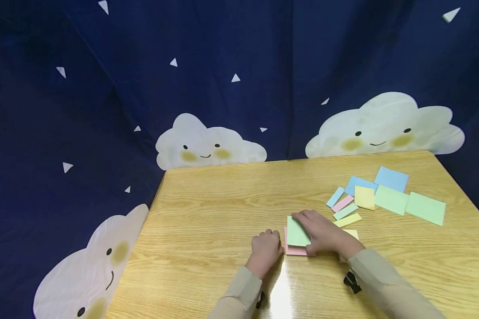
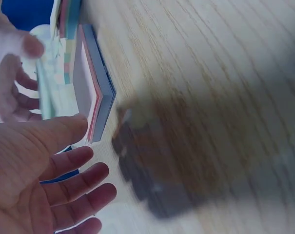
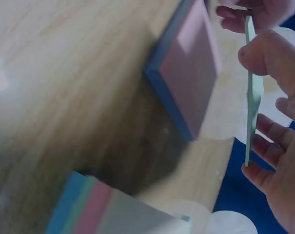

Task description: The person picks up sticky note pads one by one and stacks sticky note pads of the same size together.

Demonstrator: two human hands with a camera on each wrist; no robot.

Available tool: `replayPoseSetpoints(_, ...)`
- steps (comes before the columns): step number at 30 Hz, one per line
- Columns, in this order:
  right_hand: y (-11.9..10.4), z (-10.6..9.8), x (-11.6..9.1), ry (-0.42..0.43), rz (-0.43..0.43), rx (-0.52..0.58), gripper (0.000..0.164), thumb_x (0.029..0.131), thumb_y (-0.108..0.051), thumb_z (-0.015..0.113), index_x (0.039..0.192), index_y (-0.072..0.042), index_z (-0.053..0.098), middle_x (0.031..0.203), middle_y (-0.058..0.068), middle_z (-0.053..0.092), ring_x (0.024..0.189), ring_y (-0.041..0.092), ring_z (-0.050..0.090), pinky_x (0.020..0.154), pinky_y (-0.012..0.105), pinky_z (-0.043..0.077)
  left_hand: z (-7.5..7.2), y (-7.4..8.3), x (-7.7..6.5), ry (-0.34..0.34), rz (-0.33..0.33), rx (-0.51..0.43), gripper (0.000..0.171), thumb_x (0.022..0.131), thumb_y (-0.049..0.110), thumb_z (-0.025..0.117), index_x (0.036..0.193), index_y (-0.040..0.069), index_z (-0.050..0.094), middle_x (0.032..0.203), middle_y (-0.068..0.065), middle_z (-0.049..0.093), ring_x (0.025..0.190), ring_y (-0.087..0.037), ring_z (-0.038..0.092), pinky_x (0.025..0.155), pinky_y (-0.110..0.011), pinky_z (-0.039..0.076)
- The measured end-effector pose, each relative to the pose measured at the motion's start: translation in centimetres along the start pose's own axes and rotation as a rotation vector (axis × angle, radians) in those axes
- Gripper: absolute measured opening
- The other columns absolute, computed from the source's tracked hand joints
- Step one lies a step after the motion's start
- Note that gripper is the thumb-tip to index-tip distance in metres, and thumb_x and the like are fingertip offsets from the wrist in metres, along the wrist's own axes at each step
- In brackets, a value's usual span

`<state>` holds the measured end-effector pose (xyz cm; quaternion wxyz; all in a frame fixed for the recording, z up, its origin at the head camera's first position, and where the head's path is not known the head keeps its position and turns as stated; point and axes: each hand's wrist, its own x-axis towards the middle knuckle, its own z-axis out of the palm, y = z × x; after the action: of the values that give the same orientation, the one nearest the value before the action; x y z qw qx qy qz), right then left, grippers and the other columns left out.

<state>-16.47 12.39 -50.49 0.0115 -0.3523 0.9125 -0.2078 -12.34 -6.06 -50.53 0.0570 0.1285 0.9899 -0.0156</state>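
Note:
My right hand (image 1: 319,232) grips a thin light-green sticky note pad (image 1: 297,232) by its edges, thumb on one side and fingers on the other. The pad hangs over a square stack with a pink pad (image 1: 296,251) on top and a blue layer (image 3: 167,100) beneath, as the right wrist view shows. To the left of this stack is my left hand (image 1: 266,249). Its fingers are loosely bent with nothing between them, and the thumb tip (image 2: 80,122) is right at the stack's near corner in the left wrist view.
Under my right wrist stands a second stack (image 3: 91,207) in blue, green, pink and pale layers. Farther right on the wooden table (image 1: 207,208) lie blue pads (image 1: 391,178), green pads (image 1: 426,208), a yellow pad (image 1: 364,199) and several narrow strips (image 1: 343,203). A dark curtain (image 1: 223,40) hangs behind.

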Motion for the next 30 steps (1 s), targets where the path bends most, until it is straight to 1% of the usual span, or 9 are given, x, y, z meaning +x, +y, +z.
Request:
replayPoseSetpoints(4, 0.1, 1.0, 0.1, -0.014, -0.07, -0.024, 0.091, 0.044, -0.021, 0.076, 0.126, 0.004, 0.042, 0.113, 0.015, 0.049, 0.103, 0.031, 0.047, 0.087, 0.044, 0.039, -0.1, -0.1, 0.0, -0.002, 0.001, -0.006, 0.024, 0.081, 0.039, 0.063, 0.079, 0.016, 0.057, 0.073, 0.002, 0.052, 0.065, -0.015, 0.054, 0.053, -0.03, 0.042)
replayPoseSetpoints(7, 0.2, 1.6, 0.1, -0.019, -0.093, -0.028, 0.091, 0.044, -0.02, 0.075, 0.125, 0.004, 0.043, 0.112, 0.015, 0.049, 0.102, 0.03, 0.047, 0.087, 0.043, 0.039, -0.1, 0.0, -0.1, 0.011, 0.005, -0.006, 0.024, 0.08, 0.04, 0.063, 0.081, 0.016, 0.058, 0.074, 0.002, 0.053, 0.066, -0.015, 0.054, 0.053, -0.029, 0.042)
replayPoseSetpoints(11, 0.3, 2.0, 0.1, -0.033, -0.088, -0.017, 0.091, 0.044, -0.019, 0.075, 0.126, 0.004, 0.042, 0.112, 0.014, 0.049, 0.102, 0.029, 0.047, 0.087, 0.043, 0.039, -0.1, -0.1, -0.2, 0.033, 0.013, -0.018, 0.022, 0.079, 0.038, 0.065, 0.08, 0.017, 0.058, 0.073, 0.003, 0.053, 0.065, -0.015, 0.054, 0.053, -0.029, 0.042)
replayPoseSetpoints(13, 0.3, 2.2, 0.0, -0.041, -0.083, -0.01, 0.091, 0.045, -0.018, 0.075, 0.126, 0.004, 0.042, 0.112, 0.013, 0.049, 0.102, 0.029, 0.047, 0.087, 0.043, 0.039, -0.1, 0.0, -0.2, 0.032, 0.019, -0.024, 0.021, 0.079, 0.037, 0.065, 0.08, 0.017, 0.059, 0.072, 0.003, 0.052, 0.064, -0.015, 0.054, 0.052, -0.029, 0.042)
replayPoseSetpoints(18, 0.4, 2.3, -0.1, -0.056, -0.077, 0.007, 0.091, 0.046, -0.018, 0.074, 0.128, 0.003, 0.041, 0.114, 0.012, 0.048, 0.102, 0.027, 0.046, 0.086, 0.041, 0.04, 0.0, 0.2, -0.2, -0.003, 0.017, -0.038, 0.02, 0.081, 0.037, 0.063, 0.079, 0.018, 0.058, 0.071, 0.003, 0.05, 0.064, -0.014, 0.053, 0.053, -0.029, 0.042)
replayPoseSetpoints(22, 0.5, 2.5, -0.2, -0.048, -0.086, 0.02, 0.09, 0.046, -0.017, 0.075, 0.127, 0.004, 0.041, 0.114, 0.012, 0.048, 0.102, 0.027, 0.046, 0.086, 0.042, 0.04, 0.1, 0.3, -0.1, -0.023, 0.005, -0.05, 0.021, 0.081, 0.039, 0.062, 0.078, 0.018, 0.057, 0.072, 0.003, 0.051, 0.065, -0.015, 0.053, 0.054, -0.03, 0.043)
replayPoseSetpoints(27, 0.7, 2.8, -0.3, -0.035, -0.106, 0.026, 0.089, 0.045, -0.015, 0.075, 0.126, 0.004, 0.042, 0.112, 0.012, 0.048, 0.102, 0.027, 0.046, 0.084, 0.042, 0.041, 0.5, 0.4, -0.1, -0.029, 0.003, -0.07, 0.023, 0.081, 0.039, 0.062, 0.074, 0.018, 0.055, 0.071, 0.003, 0.049, 0.063, -0.015, 0.052, 0.052, -0.029, 0.041)
replayPoseSetpoints(30, 0.7, 2.9, -0.3, -0.049, -0.107, 0.033, 0.089, 0.045, -0.014, 0.075, 0.126, 0.003, 0.042, 0.113, 0.012, 0.048, 0.103, 0.027, 0.045, 0.085, 0.042, 0.04, 0.8, 0.5, -0.1, -0.033, 0.003, -0.065, 0.024, 0.081, 0.04, 0.062, 0.074, 0.018, 0.054, 0.069, 0.004, 0.048, 0.061, -0.014, 0.051, 0.051, -0.028, 0.041)
